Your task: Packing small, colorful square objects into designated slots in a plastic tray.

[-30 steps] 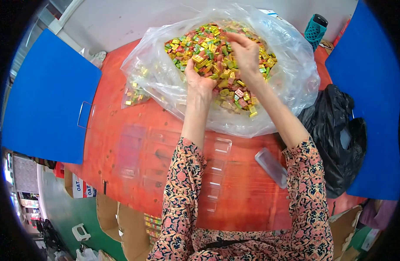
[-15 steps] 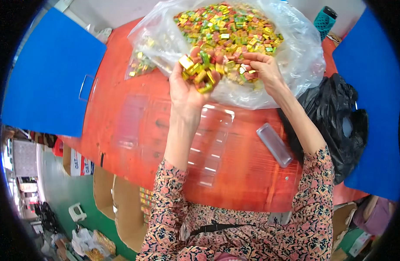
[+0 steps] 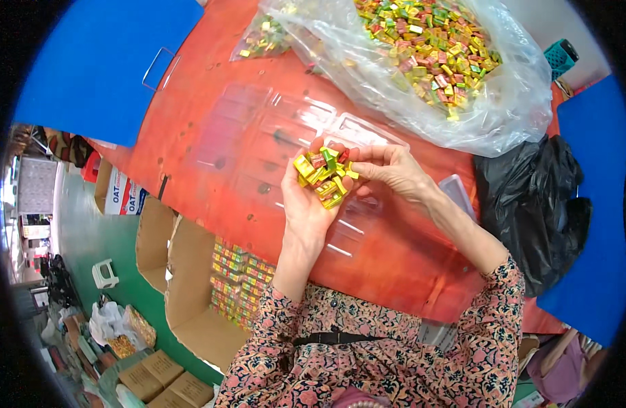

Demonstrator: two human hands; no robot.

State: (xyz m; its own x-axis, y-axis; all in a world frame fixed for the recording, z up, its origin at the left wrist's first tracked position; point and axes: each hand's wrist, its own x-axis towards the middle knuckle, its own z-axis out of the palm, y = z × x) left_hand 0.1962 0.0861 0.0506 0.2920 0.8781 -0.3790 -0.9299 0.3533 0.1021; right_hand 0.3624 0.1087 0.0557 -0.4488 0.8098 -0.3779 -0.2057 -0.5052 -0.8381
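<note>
- A heap of small wrapped candies in yellow, green, red and pink (image 3: 324,175) is cupped in the left hand (image 3: 305,204), palm up, with the fingers curled around the pile.
- The right hand (image 3: 389,170) is brought in from the right, and its fingertips are closed on the edge of the same pile, pinching pieces at the top.
- Both hands are held above a clear moulded plastic tray with rows of rectangular pockets (image 3: 286,139), which is laid flat on the red-orange table top (image 3: 184,129).
- A large clear plastic bag filled with the same mixed-colour candies (image 3: 429,47) is spread open at the far side of the table, well apart from the hands.
- A smaller clear bag of candies (image 3: 262,37) is seen just beside it, to the left.
- A crumpled black plastic bag (image 3: 531,204) is placed to the right of the table.
- An open cardboard box packed with stacked colourful candy packs (image 3: 241,282) is set below the table edge, at the left of the floral-patterned sleeves (image 3: 490,319).
</note>
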